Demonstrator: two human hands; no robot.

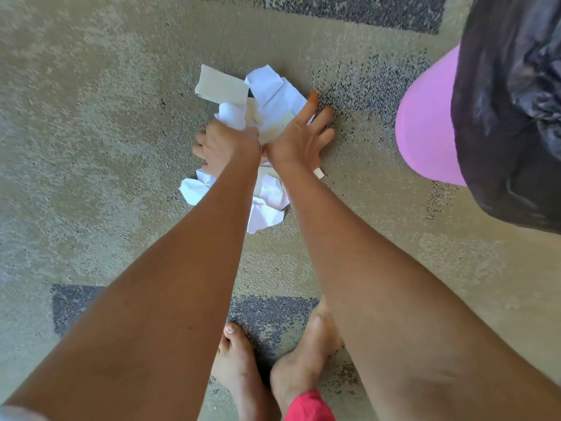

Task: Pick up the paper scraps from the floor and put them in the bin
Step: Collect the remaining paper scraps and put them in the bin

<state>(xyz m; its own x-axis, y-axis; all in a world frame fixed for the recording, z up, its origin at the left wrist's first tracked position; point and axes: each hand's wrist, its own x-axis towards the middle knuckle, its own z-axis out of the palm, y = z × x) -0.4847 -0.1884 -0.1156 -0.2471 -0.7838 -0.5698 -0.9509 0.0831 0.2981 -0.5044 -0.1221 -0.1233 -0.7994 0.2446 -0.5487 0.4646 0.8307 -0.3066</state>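
Note:
White and cream paper scraps (pixel 267 92) lie in a loose pile on the beige carpet, straight ahead of me. More crumpled scraps (pixel 267 205) show between and under my forearms. My left hand (pixel 226 145) is curled over the left side of the pile, fingers closed around crumpled paper. My right hand (pixel 300 135) lies flat on the right side of the pile with fingers spread, pressing on the scraps. The pink bin (pixel 425 129), lined with a black bag (pixel 510 110), stands at the upper right, about a hand's width from my right hand.
Beige carpet with dark grey patches (pixel 364 10) covers the floor. My bare feet (pixel 243 369) stand at the bottom centre on a dark patch, beside a bit of red cloth (pixel 309 405). Open carpet extends to the left of the pile.

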